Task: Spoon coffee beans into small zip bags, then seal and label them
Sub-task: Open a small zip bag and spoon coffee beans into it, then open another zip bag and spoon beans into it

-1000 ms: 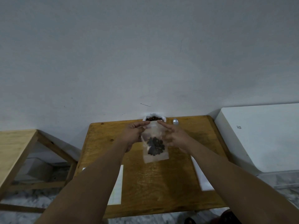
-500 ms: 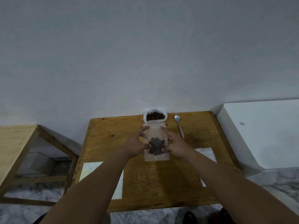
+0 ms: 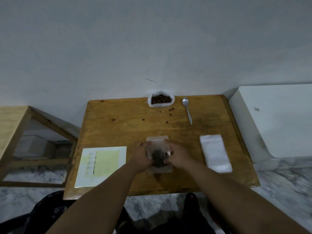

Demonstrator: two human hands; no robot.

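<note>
A small clear zip bag (image 3: 158, 146) with a dark clump of coffee beans in it lies on the wooden table (image 3: 118, 129), near its middle. My left hand (image 3: 143, 157) grips the bag's left side and my right hand (image 3: 177, 155) grips its right side, fingers pressed on it. A white bag of coffee beans (image 3: 160, 99) stands open at the table's far edge. A metal spoon (image 3: 187, 110) lies to its right. A stack of empty zip bags (image 3: 214, 152) lies at the right. A sheet of labels (image 3: 101, 164) lies at the left.
A few loose beans (image 3: 169, 112) are scattered near the far edge. A white box (image 3: 278, 119) stands to the right of the table, a second wooden table (image 3: 10, 124) to the left. A dark bag (image 3: 47, 213) sits on the marble floor below.
Both hands have brought the filled zip bag down from in front of the bean bag onto the table, closer to me. The view has tilted down, which shows the empty bags and the label sheet.
</note>
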